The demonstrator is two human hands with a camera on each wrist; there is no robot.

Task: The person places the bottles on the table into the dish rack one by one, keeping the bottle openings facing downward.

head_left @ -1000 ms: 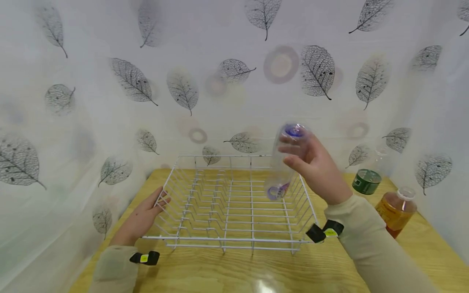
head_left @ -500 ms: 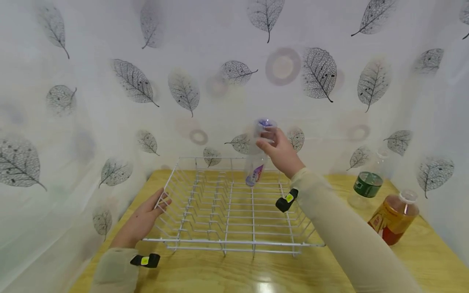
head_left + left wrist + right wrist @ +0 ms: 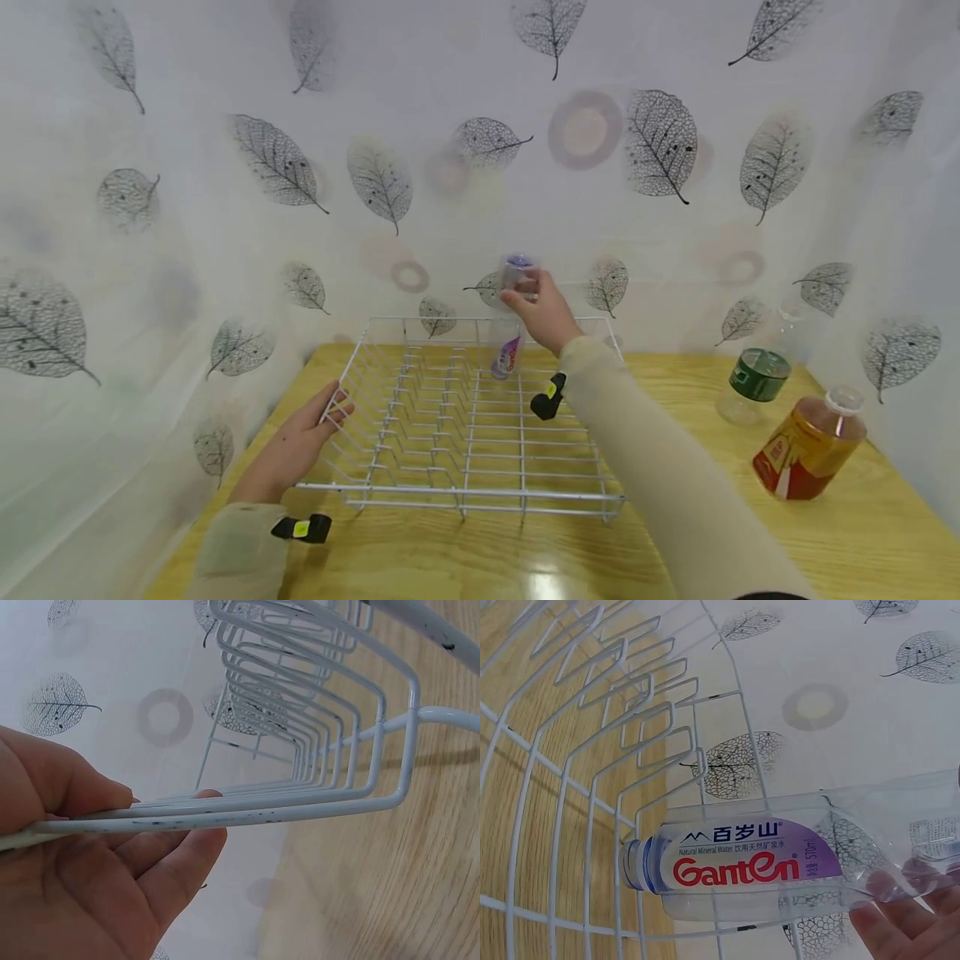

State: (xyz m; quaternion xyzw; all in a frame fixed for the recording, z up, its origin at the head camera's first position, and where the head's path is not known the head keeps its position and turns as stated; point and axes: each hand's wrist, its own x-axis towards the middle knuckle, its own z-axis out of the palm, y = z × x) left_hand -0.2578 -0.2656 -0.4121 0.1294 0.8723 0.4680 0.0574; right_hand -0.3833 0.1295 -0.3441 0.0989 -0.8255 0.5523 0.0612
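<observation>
My right hand (image 3: 546, 315) grips a clear plastic water bottle (image 3: 754, 859) near its base. The bottle is upside down, neck toward the wire floor at the back middle of the white wire dish rack (image 3: 495, 493). Its purple and white label faces the right wrist camera, and the neck is close to the rack's wires; whether it touches them I cannot tell. At the rack's left side, my left hand (image 3: 303, 433) holds the side wires, thumb on one side and fingers (image 3: 176, 874) on the other.
To the right of the rack stand a clear bottle with a green label (image 3: 759, 375) and a bottle with an orange and red label (image 3: 810, 446). A row of bent wire tines (image 3: 442, 417) runs along the rack's left half. Leaf-print sheeting (image 3: 450, 192) surrounds the wooden table (image 3: 420, 554).
My right hand has carried the bottle left and toward the back of the rack, from above its right side. The bottle has turned more upright. My left hand has stayed on the rack.
</observation>
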